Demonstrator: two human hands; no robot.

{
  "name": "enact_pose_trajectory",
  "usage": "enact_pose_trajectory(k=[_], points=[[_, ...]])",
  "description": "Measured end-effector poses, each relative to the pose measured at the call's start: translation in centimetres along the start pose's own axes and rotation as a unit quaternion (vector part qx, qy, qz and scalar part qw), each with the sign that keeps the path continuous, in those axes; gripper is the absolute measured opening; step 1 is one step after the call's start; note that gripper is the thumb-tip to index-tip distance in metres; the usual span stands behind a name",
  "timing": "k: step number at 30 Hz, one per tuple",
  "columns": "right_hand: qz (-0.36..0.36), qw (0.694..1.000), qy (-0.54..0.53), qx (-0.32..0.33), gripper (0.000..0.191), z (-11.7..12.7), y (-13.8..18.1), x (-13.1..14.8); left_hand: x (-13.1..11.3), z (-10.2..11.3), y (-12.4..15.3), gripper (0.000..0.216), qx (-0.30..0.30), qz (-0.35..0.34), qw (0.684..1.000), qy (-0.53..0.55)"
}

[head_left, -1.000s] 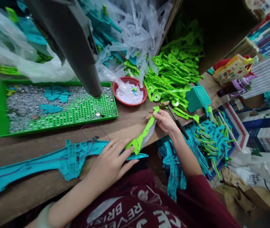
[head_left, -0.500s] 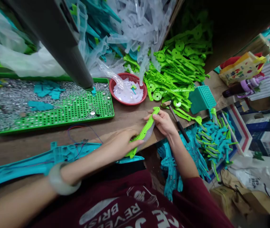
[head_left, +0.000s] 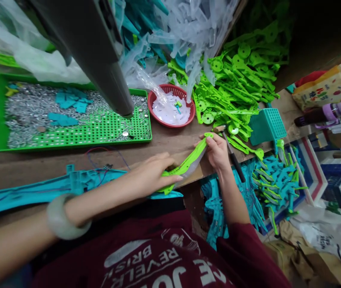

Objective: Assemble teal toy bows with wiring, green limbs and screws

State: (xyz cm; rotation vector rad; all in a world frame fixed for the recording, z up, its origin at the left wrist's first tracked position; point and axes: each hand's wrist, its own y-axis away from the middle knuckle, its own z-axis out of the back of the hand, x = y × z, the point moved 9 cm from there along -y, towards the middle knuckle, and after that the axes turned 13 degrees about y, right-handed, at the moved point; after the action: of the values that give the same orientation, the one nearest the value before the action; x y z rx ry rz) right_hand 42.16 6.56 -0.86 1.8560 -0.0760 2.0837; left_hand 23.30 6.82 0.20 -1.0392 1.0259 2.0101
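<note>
Between my two hands is a long curved lime-green plastic part point(head_left: 190, 160) with a translucent plastic strip point(head_left: 194, 165) along its lower side. My left hand point(head_left: 154, 173) closes round its near end, thumb over the top. At the far end, my right hand point(head_left: 217, 150) pinches the tip between thumb and fingers. Under my left forearm lies a long turquoise plastic shell point(head_left: 50, 189) with thin red and blue wires. A hammer point(head_left: 232, 156) with a black handle rests beside my right hand, its head toward the green pile.
A green perforated tray point(head_left: 95, 141) holds many screws and turquoise pieces. Beside it stands a red basket point(head_left: 170, 124) with white pieces. Lime-green parts point(head_left: 230, 92) are heaped behind, near a teal basket point(head_left: 268, 126). A dark machine column point(head_left: 98, 60) hangs above the tray.
The view has shifted, so most things sit further right. Both hands keep their hold on the green part, which lies at a flatter slant.
</note>
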Motion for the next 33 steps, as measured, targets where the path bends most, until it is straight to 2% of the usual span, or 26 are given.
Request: enact_pose_trajectory(k=[4, 9, 11, 14, 16, 22, 25, 30, 32, 33], points=[[0.003, 1.000, 0.016, -0.017, 0.044, 0.5, 0.4, 0.2, 0.2, 0.4, 1.0, 0.046, 0.000, -0.008, 1.000, 0.001], [-0.018, 0.999, -0.008, -0.035, 0.045, 0.2, 0.8, -0.5, 0.6, 0.0, 0.6, 0.042, 0.006, -0.014, 0.999, 0.043], [-0.053, 0.998, -0.011, 0.012, 0.045, -1.0, 1.4, -1.2, 0.6, 0.0, 0.3, 0.041, 0.006, -0.022, 0.998, 0.055], [-0.122, 0.984, 0.012, 0.127, 0.043, -3.4, 3.2, -2.5, 0.5, 0.3, 0.1, 0.041, -0.001, -0.040, 0.997, 0.063], [-0.144, 0.978, 0.009, 0.153, 0.041, -4.1, 4.2, -2.9, 0.5, 0.4, 0.0, 0.042, 0.009, -0.044, 0.997, 0.064], [-0.104, 0.993, -0.026, 0.054, 0.033, -3.4, 4.3, -2.4, 0.5, 1.0, 0.2, 0.047, 0.051, -0.032, 0.998, -0.015], [-0.104, 0.994, -0.021, 0.027, 0.033, -3.3, 4.3, -2.6, 0.6, 1.1, 0.0, 0.036, 0.075, -0.019, 0.997, -0.026], [-0.120, 0.991, -0.004, 0.066, 0.042, -4.6, 3.9, -3.1, 1.8, 1.3, -0.5, 0.037, 0.083, -0.011, 0.996, -0.008], [-0.124, 0.986, 0.037, 0.101, 0.045, -4.9, 4.1, -3.0, 2.0, 1.1, 0.0, 0.039, 0.060, -0.039, 0.997, -0.026], [-0.125, 0.984, 0.069, 0.109, 0.046, -4.5, 4.3, -2.8, 1.8, 1.2, 0.5, 0.040, 0.029, -0.067, 0.996, -0.043]])
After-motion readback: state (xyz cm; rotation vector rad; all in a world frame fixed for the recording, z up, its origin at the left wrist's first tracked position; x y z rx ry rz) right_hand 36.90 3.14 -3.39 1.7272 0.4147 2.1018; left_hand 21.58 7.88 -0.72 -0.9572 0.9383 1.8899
